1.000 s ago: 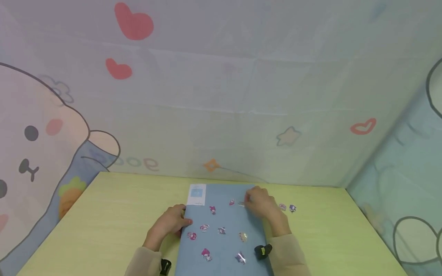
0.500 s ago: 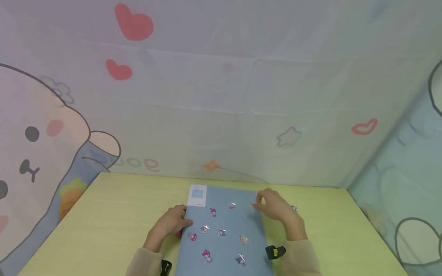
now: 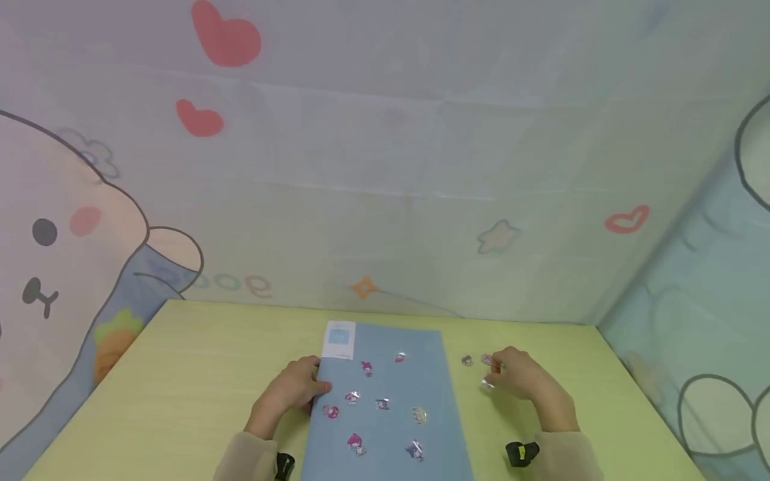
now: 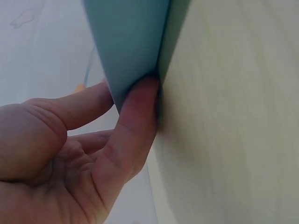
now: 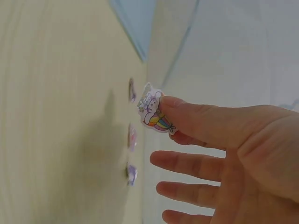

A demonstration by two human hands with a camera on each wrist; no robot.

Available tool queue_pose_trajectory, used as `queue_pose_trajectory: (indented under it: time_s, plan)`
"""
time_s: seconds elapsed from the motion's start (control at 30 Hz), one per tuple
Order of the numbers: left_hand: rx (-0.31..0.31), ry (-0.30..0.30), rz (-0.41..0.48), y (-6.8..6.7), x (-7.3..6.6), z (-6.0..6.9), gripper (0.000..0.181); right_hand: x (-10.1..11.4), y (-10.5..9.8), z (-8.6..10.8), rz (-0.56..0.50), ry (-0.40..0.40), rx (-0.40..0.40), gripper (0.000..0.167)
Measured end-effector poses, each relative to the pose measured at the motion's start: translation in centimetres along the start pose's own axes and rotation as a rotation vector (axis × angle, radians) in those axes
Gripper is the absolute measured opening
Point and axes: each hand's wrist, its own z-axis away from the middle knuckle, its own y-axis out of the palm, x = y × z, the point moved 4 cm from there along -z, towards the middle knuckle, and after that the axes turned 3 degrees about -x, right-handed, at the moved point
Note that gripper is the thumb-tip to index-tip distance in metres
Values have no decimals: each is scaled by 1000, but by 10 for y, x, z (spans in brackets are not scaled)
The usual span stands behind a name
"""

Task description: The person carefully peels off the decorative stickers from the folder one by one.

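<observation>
A flat blue folder (image 3: 391,381), with several small cartoon stickers on its face, lies at the table's middle. My left hand (image 3: 295,387) holds its left edge, thumb over the top. In the left wrist view, the fingers (image 4: 135,107) reach under the blue edge (image 4: 128,42). To the folder's right, my right hand (image 3: 520,374) pinches a sticker (image 5: 154,112) between thumb and index finger, above the table. It shows a white character with rainbow stripes. The other right fingers (image 5: 187,193) stretch out loosely. Beyond that hand lie loose stickers (image 3: 467,360), partly hidden in the head view.
A pale yellow-green table (image 3: 228,361) carries everything. Three loose stickers lie in a row in the right wrist view, such as a pink one (image 5: 132,136). A white label (image 3: 339,340) sits at the folder's far left corner. Printed cloth (image 3: 385,167) hangs behind.
My right hand has moved right, off the folder to above the table, with a sticker in its fingers. A sticker near the folder's upper right is gone. My left hand has stayed put.
</observation>
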Motion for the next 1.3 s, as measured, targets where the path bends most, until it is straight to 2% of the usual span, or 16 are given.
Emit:
queue_pose_trajectory:
  time_s: [0.27,0.4,0.57,0.77,1.0,1.13,1.3]
  plan:
    - [5,-14,9,-2,1,2,41,-5,12,-7,26,-11,22,21]
    - [5,-17,10,-2,1,2,42,-4,17,-10,123,16,41,21]
    - [0,-17,5,-1,3,1,40,-3,18,-9,202,43,3,24]
    - [1,-3,-9,-2,4,0,40,-4,20,-10,177,60,-28,25]
    - [11,7,-12,1,5,-2,40,-6,19,-10,150,85,-30,9]
    - [15,4,-13,1,6,-2,41,3,17,-7,148,52,-40,22]
    - [18,2,-20,-1,7,-2,43,22,14,-6,123,-32,-58,24]
